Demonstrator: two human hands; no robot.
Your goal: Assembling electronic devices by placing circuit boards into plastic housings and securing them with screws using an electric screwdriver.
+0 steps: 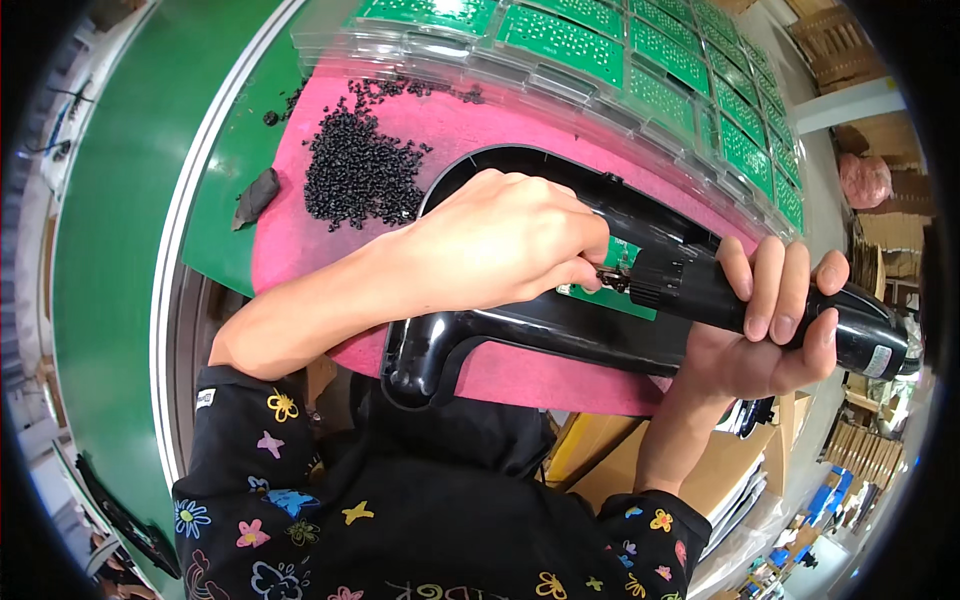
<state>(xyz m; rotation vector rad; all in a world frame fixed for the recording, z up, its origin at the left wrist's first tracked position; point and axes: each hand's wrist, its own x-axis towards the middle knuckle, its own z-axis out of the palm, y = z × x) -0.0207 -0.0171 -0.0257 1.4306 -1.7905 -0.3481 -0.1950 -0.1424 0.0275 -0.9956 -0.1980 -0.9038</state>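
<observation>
- Right hand (765, 320) wrapped around the black electric screwdriver (760, 300), fingers clamped over the barrel, thumb hidden underneath. Tool lies near horizontal, tip pointing toward 9 o'clock. A full-fist grip looks chosen to keep the bit steady on target.
- Left hand (500, 245) rests on top of the black plastic housing (520, 330), fingers curled together and pinched close to the driver tip. I can't tell whether they pinch a screw; that spot is hidden. My read is it pins the part down and guides the bit.
- Housing sits at frame centre on the pink mat (300, 230), the near edge overhanging toward the person at 6 o'clock. It is glossy black with a curved loop outline and a rounded end at 7 o'clock.
- A small green circuit board (610, 295) sits inside the housing, just under the driver tip, mostly covered by the left hand.
- Pile of small black screws (355, 170) at 11 o'clock on the mat, within reach of the left hand.
- Clear trays of green circuit boards (640, 50) line up from 12 to 2 o'clock, behind the housing.
- Dark scrap piece (257, 195) on the green belt (110, 250) at 10 o'clock, apart from the work.
</observation>
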